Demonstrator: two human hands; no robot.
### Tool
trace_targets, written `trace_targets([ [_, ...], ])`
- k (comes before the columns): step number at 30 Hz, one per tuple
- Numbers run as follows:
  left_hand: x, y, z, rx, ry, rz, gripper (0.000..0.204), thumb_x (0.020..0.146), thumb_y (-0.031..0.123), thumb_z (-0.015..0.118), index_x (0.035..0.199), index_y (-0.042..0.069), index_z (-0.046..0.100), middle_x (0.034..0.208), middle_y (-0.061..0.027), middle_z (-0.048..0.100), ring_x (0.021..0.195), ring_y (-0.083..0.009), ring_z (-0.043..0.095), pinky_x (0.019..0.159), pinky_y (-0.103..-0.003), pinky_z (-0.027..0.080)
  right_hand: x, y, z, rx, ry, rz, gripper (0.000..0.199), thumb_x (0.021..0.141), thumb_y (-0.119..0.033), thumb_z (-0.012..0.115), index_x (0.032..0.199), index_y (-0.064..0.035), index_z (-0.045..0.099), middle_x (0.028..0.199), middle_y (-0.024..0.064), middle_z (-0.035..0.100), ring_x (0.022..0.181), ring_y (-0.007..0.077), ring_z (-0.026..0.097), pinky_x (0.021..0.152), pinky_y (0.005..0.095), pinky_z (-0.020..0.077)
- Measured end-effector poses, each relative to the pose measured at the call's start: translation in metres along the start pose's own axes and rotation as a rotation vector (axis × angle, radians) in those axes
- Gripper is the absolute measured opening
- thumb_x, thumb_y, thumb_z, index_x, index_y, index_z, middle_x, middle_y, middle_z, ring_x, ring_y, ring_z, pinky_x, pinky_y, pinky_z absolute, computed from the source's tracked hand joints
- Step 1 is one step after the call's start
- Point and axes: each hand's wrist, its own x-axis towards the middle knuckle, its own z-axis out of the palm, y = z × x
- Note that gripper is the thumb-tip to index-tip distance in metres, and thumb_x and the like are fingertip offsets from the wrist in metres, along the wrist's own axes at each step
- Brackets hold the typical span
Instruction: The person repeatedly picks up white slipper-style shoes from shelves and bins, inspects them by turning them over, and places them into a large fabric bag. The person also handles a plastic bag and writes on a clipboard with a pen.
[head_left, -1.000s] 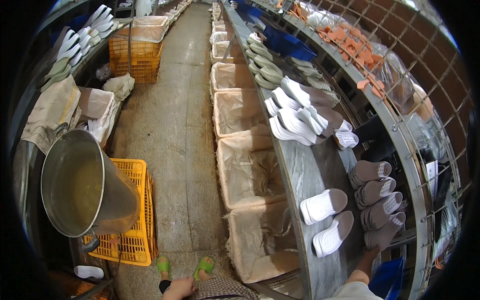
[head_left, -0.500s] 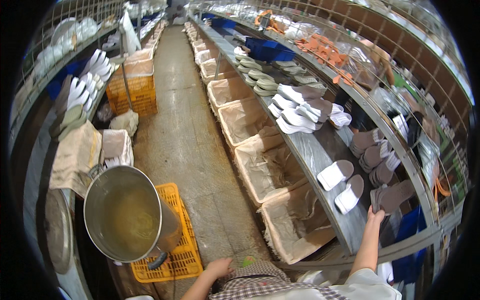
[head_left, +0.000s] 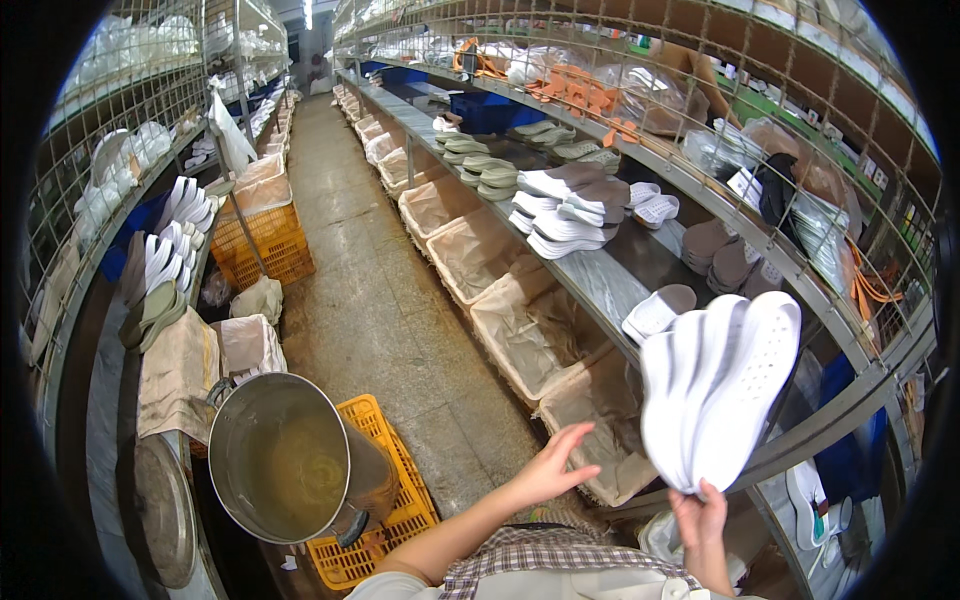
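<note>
Hands: apart. Your right hand is clamped on the near end of a fanned bundle of white, wavy-edged, foam-like shoe soles, raised at the right, in front of the long, smooth grey tabletop. Your left hand is spread and holds nothing, left of the bundle and apart from it.

Handling (judged): light, springy, hard to break. Smooth faces may let layers slide over one another, so pinch the full thickness at the near end and support the long sides.

Materials: white faces look matte, the rightmost dotted with small pits. Near left, a tall, dull metal pot of yellowish liquid stands at a yellow slatted plastic crate; pale cloth-lined bins show soft, creased linings
</note>
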Motion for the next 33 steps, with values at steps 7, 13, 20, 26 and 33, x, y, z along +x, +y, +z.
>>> trace_targets([
  [7, 0.029, 0.029, 0.006, 0.037, 0.258, -0.03, 0.093, 0.077, 0.027, 0.068, 0.139, -0.003, 0.006, 0.141, -0.026, 0.015, 0.13, -0.0329, 0.025, 0.105, -0.042, 0.027, -0.006, 0.047, 0.027, -0.283, -0.267, 0.202, 0.062, 0.076, 0.0, 0.059, 0.131, -0.0014, 0.03, 0.125, 0.0144, 0.045, 0.112, 0.0265, 0.049, 0.093, 0.0401, 0.0427],
  [13, 0.015, 0.014, -0.012, -0.842, 0.557, 0.015, 0.061, 0.085, 0.02, 0.061, 0.129, -0.007, 0.028, 0.122, -0.0163, 0.045, 0.11, -0.0235, 0.048, 0.095, -0.034, 0.04, 0.027, 0.075, 0.054, -0.775, -0.699, -0.233, 0.085, 0.076, -0.011, 0.067, 0.14, 0.0008, 0.011, 0.134, 0.0152, 0.031, 0.124, 0.0223, 0.033, 0.103, 0.0341, 0.0272],
  [20, -0.007, 0.03, -0.056, -1.017, 0.556, 0.172, 0.068, 0.084, 0.029, 0.06, 0.133, -0.003, 0.026, 0.127, -0.0178, 0.043, 0.115, -0.0312, 0.046, 0.097, -0.04, 0.04, 0.067, 0.066, 0.103, -0.37, -0.743, 0.035, 0.068, 0.09, -0.042, 0.045, 0.137, -0.0016, 0.017, 0.115, 0.017, 0.049, 0.111, 0.0289, 0.048, 0.098, 0.0388, 0.0349],
  [26, -0.012, 0.035, -0.059, -1.112, 0.357, -0.059, 0.074, 0.086, 0.045, 0.052, 0.136, -0.001, 0.025, 0.135, -0.0185, 0.038, 0.122, -0.0325, 0.04, 0.105, -0.044, 0.029, 0.083, 0.099, 0.144, -0.017, -0.636, 0.711, 0.051, 0.094, -0.041, 0.035, 0.126, -0.0028, 0.045, 0.123, 0.0134, 0.052, 0.113, 0.0258, 0.05, 0.099, 0.0371, 0.0374],
  [33, -0.025, 0.015, -0.061, -1.246, 0.339, -0.549, 0.066, 0.087, 0.06, 0.033, 0.134, 0.014, 0.039, 0.137, -0.0096, 0.04, 0.121, -0.035, 0.041, 0.093, -0.064, 0.029, 0.078, 0.11, 0.132, -0.157, -0.448, 1.143, 0.063, 0.087, -0.058, 0.035, 0.135, -0.0174, 0.037, 0.143, 0.0113, 0.029, 0.127, 0.0386, 0.028, 0.095, 0.0682, 0.0144],
])
